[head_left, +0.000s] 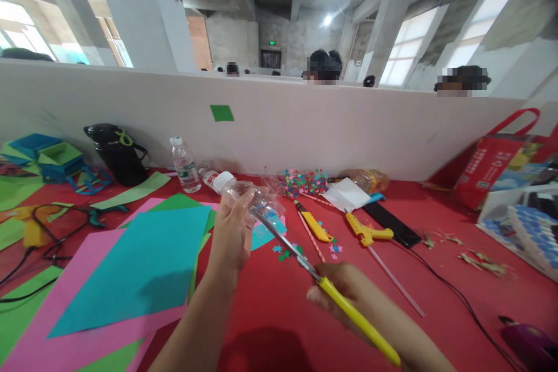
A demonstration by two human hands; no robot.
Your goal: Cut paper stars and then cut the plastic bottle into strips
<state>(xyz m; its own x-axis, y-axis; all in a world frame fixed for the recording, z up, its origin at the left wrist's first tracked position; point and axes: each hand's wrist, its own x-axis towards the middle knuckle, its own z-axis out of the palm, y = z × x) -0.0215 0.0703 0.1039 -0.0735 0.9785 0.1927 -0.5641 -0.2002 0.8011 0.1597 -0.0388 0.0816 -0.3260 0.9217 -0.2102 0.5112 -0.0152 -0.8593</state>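
Note:
My left hand (235, 221) is wrapped around a clear plastic bottle (268, 203) with a white cap, lying on its side above the table. In my right hand (337, 288) is a pair of scissors (360, 322) with yellow handles. Its long metal blades point up and left, and their tips reach the bottle close to my left fingers. Whether the blades have gone into the plastic cannot be made out. Small coloured paper stars (285, 253) lie on the table beyond the blades, beside a yellow utility knife (318, 226) and a striped paper straw (311, 238).
Coloured paper sheets (143, 267) cover the left of the red table. A water bottle (185, 165) and black flask (115, 154) stand by the white partition (270, 133). Yellow glue guns (366, 229) with cords lie on both sides. At right is a red bag (488, 163).

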